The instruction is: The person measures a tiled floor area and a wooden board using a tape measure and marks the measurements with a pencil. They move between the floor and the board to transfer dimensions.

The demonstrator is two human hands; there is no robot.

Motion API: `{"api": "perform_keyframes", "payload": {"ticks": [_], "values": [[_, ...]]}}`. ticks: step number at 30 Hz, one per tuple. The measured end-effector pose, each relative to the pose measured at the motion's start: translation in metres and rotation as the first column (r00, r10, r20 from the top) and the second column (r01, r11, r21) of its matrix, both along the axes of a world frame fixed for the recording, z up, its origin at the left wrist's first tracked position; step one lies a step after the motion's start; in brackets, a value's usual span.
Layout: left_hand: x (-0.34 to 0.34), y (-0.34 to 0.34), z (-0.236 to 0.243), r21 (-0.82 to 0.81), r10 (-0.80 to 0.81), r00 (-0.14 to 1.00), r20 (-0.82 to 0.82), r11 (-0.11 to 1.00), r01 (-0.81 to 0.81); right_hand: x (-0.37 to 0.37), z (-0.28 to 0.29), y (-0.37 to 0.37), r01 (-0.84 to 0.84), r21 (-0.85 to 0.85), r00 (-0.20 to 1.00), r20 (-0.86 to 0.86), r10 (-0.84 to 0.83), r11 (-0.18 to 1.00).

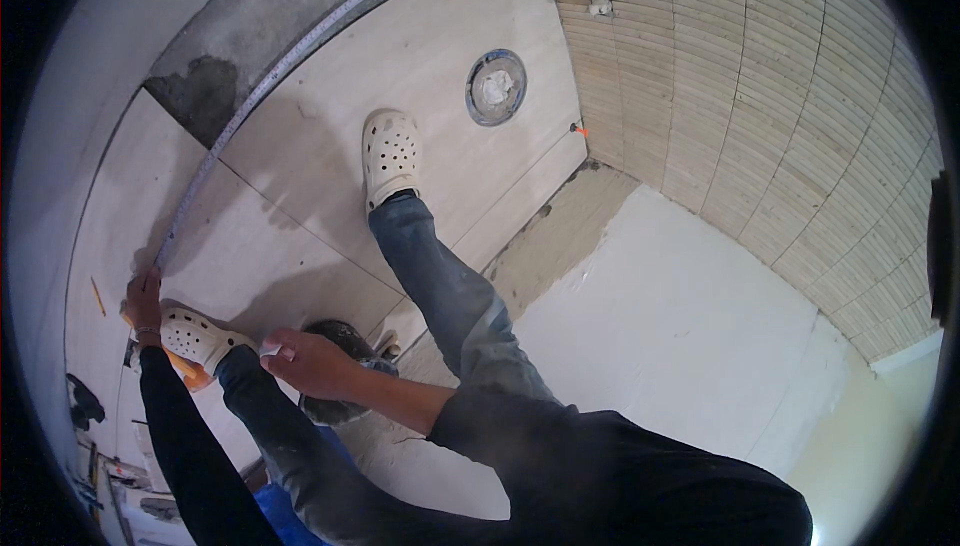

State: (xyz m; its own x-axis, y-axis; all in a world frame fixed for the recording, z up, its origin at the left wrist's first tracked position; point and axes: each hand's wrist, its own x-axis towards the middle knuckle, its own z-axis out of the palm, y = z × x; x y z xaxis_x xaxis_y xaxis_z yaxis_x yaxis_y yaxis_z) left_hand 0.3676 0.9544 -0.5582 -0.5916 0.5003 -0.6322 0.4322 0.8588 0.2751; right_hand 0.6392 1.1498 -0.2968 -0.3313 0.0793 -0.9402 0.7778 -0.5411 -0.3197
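Observation:
My left hand [144, 301] grips a tape measure, its long pale blade [272, 76] running up along the edge of the pale floor tiles [300, 206] beside a strip of bare concrete [210, 41]. An orange object [190, 371] lies partly hidden below that hand and my left clog. My right hand [310, 364] is closed near my left leg, with something small and pale at its fingertips that I cannot make out. A yellow pencil [98, 296] lies on the tile to the left. My white clogs [392, 151] stand on the tiles, with a dark bucket [335, 336] behind my right hand.
A round drain [495, 88] with white stuff inside sits in the tiles at upper right. A small orange piece [581, 131] is at the tile edge. A ribbed beige tile wall [720, 116] stands right, beside a white panel [650, 326]. Tools [110, 481] lie lower left.

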Motion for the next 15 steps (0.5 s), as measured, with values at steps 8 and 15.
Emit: {"api": "perform_keyframes", "payload": {"ticks": [8, 15], "values": [[-0.007, -0.014, -0.011, -0.078, -0.014, 0.991, 0.13, 0.997, 0.025, -0.001, 0.0, -0.002, 0.042, 0.015, 0.999, -0.015, -0.042, 0.999], [-0.037, -0.049, -0.022, 0.276, -0.165, 0.972, -0.165, 0.939, 0.206, -0.019, 0.008, 0.001, 0.028, 0.021, 0.994, -0.106, -0.026, 0.999]]}}
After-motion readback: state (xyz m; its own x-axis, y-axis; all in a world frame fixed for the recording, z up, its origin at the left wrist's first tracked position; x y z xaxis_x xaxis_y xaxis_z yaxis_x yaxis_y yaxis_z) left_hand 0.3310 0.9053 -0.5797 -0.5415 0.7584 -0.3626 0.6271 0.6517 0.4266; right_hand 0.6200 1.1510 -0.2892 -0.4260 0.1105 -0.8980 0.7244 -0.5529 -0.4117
